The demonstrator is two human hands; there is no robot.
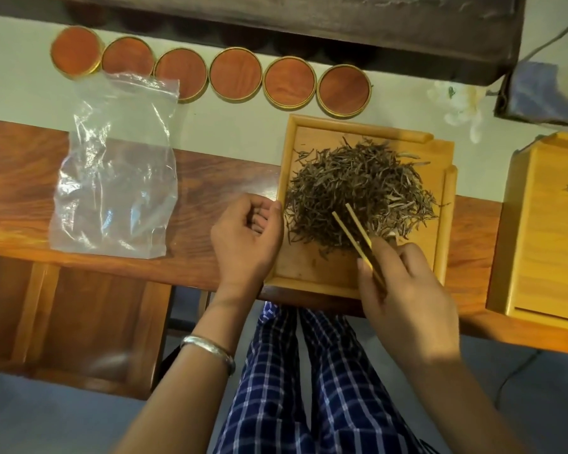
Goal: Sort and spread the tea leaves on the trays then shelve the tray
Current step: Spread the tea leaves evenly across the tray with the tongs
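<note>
A light wooden tray (312, 273) lies on the table's front edge, holding a loose heap of dark dried tea leaves (358, 188) with paler ones on its right side. My right hand (407, 296) grips a pair of bamboo chopsticks (354, 229); their tips reach into the near side of the heap. My left hand (246, 237) rests against the tray's left rim with loosely curled fingers and holds nothing.
A crumpled clear plastic bag (115, 178) lies on the table to the left. Several round wooden-lidded tins (236, 75) line the back. A second light wooden tray (545, 231) with a few leaves sits at the right. A dark shelf edge (309, 14) runs behind.
</note>
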